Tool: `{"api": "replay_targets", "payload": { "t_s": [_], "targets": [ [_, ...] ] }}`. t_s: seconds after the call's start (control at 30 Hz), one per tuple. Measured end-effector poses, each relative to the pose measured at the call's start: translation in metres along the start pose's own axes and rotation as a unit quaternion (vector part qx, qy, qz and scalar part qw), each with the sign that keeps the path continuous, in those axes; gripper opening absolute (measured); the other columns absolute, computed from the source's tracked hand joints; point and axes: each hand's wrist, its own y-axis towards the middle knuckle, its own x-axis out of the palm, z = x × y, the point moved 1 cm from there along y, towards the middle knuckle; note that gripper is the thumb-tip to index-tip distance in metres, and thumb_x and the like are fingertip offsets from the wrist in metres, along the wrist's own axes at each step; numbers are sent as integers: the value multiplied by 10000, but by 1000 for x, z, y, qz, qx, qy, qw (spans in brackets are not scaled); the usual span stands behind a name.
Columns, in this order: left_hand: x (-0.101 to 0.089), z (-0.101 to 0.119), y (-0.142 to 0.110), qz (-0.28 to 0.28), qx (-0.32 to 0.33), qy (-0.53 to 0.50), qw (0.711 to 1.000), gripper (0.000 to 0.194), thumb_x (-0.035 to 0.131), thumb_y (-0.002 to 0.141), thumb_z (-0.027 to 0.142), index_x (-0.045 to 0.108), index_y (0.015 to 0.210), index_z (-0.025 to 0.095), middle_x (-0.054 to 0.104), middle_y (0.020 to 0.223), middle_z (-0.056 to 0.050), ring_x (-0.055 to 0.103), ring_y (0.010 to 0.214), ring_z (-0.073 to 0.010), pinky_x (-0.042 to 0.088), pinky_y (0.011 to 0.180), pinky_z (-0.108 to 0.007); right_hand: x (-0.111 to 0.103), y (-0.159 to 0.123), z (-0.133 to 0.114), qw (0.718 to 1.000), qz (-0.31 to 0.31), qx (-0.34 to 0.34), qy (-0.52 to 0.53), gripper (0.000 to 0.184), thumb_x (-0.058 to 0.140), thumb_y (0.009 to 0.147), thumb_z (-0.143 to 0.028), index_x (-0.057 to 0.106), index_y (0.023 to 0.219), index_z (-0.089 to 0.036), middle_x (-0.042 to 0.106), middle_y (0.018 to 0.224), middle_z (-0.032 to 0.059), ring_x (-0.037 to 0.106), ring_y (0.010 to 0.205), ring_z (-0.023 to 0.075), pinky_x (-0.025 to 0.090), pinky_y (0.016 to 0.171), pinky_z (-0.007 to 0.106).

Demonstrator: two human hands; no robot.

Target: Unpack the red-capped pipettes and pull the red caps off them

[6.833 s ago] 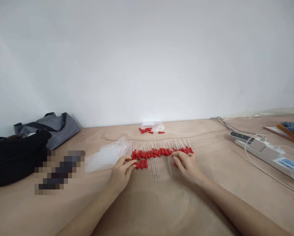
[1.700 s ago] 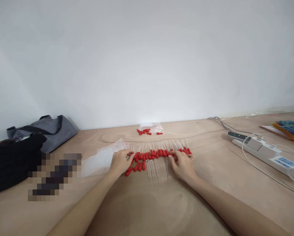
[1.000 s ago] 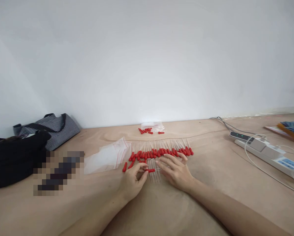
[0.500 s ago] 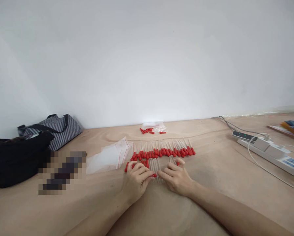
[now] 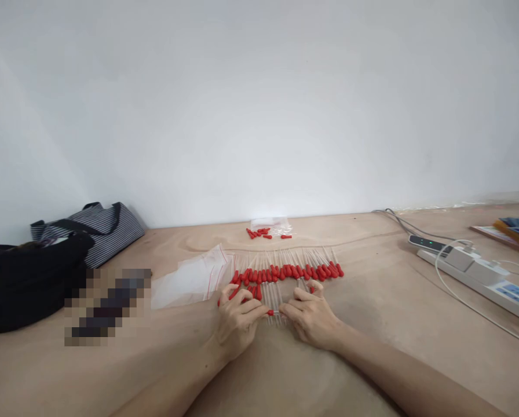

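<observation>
**Well out from the tabletop's (image 5: 372, 324) back edge: one red bulb (image 5: 270, 313), one clear tube (image 5: 278, 312), two pinches**

On the side nearer me of the long row of red-ended pieces (image 5: 288, 271), my left hand (image 5: 238, 315) pinches the red bulb between thumb and fingers. Just beside it, my right hand (image 5: 305, 314) has the clear tube in its fingertips. Both are held roughly in one line, crosswise over some loose tubes (image 5: 271, 294); how far one sits in the other is too small for me to tell.

To do this well, I'd hold both pinches level and grip the tube close to the bulb, since so thin a stem looks apt to snap under sideways force. Small, straight pressure, perhaps with a slight twist, should serve better than a shove. Low wrists would spare the neighbouring pieces a knock.

As for looks, only a bit of the bulb shows past my fingers: plain, bright red, seemingly rubbery. The tube is slim and see-through, easily lost against the wood colour. Along the row, similar stems fan toward the back edge, red ends toward me. Nearer that edge lies a small heap of red bulbs (image 5: 259, 232).
</observation>
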Motion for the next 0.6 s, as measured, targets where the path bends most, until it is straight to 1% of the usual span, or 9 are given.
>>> {"api": "replay_targets", "payload": {
  "t_s": [0.1, 0.17, 0.23, 0.3, 0.37, 0.43, 0.5, 0.6],
  "targets": [
    [-2, 2, 0, -12, -13, -9, 1000, 189, 482, 804, 208, 647, 744, 278, 661, 643, 39, 520, 651, -129, 276, 812, -374, -1, -1, 1, 1000, 0, -5, 1, 186, 396, 782, -126, 555, 723, -205, 559, 530, -27, 424, 649, 119, 156, 818, 340],
    [-4, 1, 1, -11, -26, -18, 999, 192, 481, 810, 224, 648, 726, 269, 658, 640, 32, 526, 650, -130, 299, 789, -360, -1, -3, 4, 1000, 5, -5, 0, 186, 398, 791, -136, 556, 719, -203, 560, 535, -25, 435, 648, 118, 165, 818, 335],
    [-6, -5, 1, -5, -56, -31, 998, 188, 479, 815, 243, 648, 733, 256, 657, 662, 15, 540, 678, -139, 328, 768, -347, -4, -4, 11, 1000, 17, 26, 5, 193, 389, 800, -140, 558, 726, -199, 568, 558, -16, 452, 652, 119, 177, 816, 333],
    [-9, -12, 2, 0, -97, -57, 994, 176, 475, 817, 265, 645, 779, 241, 652, 717, -6, 552, 732, -152, 370, 749, -330, -8, -5, 21, 995, 29, 95, 29, 220, 349, 824, -146, 555, 765, -193, 594, 631, -2, 480, 669, 120, 196, 810, 331],
    [-10, -19, 3, 4, -139, -100, 985, 185, 467, 814, 290, 640, 830, 226, 630, 800, -30, 555, 792, -160, 415, 747, -314, -13, -4, 30, 979, 37, 186, 75, 256, 291, 859, -180, 541, 807, -187, 604, 673, 0, 498, 642, 114, 228, 793, 326],
    [-11, -25, 5, 6, -189, -137, 972, 208, 461, 803, 306, 641, 846, 209, 591, 859, -48, 557, 810, -161, 454, 720, -296, -16, -3, 39, 953, 39, 273, 127, 296, 259, 882, -261, 532, 804, -181, 599, 651, -5, 501, 586, 112, 274, 752, 309],
    [-11, -33, 6, 7, -249, -157, 956, 228, 471, 777, 323, 644, 841, 191, 559, 865, -55, 564, 769, -158, 479, 653, -277, -16, -2, 46, 923, 38, 343, 169, 347, 270, 873, -360, 536, 748, -176, 584, 591, -10, 498, 540, 120, 314, 688, 286],
    [-14, -47, 3, 10, -330, -189, 925, 266, 474, 731, 338, 633, 853, 164, 550, 838, -52, 576, 705, -148, 491, 610, -264, -11, -1, 53, 888, 32, 414, 198, 375, 334, 827, -436, 550, 667, -175, 586, 564, -8, 525, 551, 140, 332, 634, 270]
  ]
}}
